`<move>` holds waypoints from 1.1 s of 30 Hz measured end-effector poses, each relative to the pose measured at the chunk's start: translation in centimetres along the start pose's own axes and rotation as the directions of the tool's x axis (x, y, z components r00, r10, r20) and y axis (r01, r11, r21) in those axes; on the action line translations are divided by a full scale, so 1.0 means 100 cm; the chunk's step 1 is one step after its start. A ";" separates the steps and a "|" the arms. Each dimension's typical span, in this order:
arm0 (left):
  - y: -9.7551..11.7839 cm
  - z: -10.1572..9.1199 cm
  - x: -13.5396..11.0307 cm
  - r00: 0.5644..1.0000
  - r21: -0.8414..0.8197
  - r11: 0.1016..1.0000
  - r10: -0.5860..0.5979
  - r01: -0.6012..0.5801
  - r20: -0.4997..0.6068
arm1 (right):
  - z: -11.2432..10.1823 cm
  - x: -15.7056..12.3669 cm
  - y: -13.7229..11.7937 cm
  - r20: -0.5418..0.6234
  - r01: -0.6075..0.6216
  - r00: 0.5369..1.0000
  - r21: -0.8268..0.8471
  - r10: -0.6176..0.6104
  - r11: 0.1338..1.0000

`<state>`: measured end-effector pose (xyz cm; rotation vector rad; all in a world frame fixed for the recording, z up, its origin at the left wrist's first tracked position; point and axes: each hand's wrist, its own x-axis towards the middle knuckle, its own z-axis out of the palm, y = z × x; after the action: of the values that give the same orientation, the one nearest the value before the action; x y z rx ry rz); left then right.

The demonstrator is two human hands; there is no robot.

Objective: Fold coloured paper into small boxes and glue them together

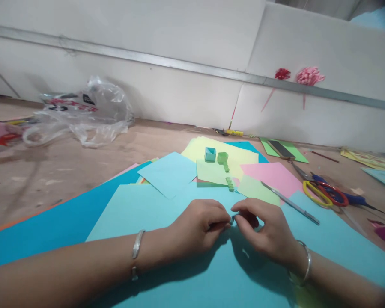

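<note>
My left hand [208, 224] and my right hand [263, 226] meet fingertip to fingertip above a light blue paper sheet [211, 282]. Pinched between them is a small folded piece of blue paper [232, 219], mostly hidden by the fingers. Both hands are closed on it. Beyond them stand a small blue paper box [210, 154] and a small green paper box [222, 158]. A green folded paper strip [230, 184] lies in front of the green box, near a green paper square [211, 173].
Right of my hands lie a slim grey pen-like tool [291, 203], scissors [317, 192] with yellow and red handles, and a blue glue gun [349, 198]. A phone [281, 149] rests on green paper farther back. A plastic bag [86, 111] sits at left against the wall [179, 90].
</note>
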<state>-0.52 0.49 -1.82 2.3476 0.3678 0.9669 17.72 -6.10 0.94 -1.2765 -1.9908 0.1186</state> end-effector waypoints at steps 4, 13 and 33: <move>-0.002 0.000 -0.001 0.998 -0.014 0.998 0.055 -0.055 0.014 | 0.001 0.001 0.000 0.024 -0.025 0.999 -0.002 0.025 1.000; 0.001 -0.001 -0.004 1.000 -0.052 0.998 -0.018 0.018 -0.002 | 0.012 -0.008 -0.001 -0.114 0.176 0.971 -0.248 -0.209 0.953; 0.005 -0.004 -0.001 1.000 -0.052 0.999 -0.003 0.003 -0.004 | 0.006 -0.007 -0.002 -0.123 0.199 0.960 -0.328 -0.250 0.924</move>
<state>-0.83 0.17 -1.30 2.2984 0.3433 0.9687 17.35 -6.63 0.25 -1.1916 -2.0500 -0.4175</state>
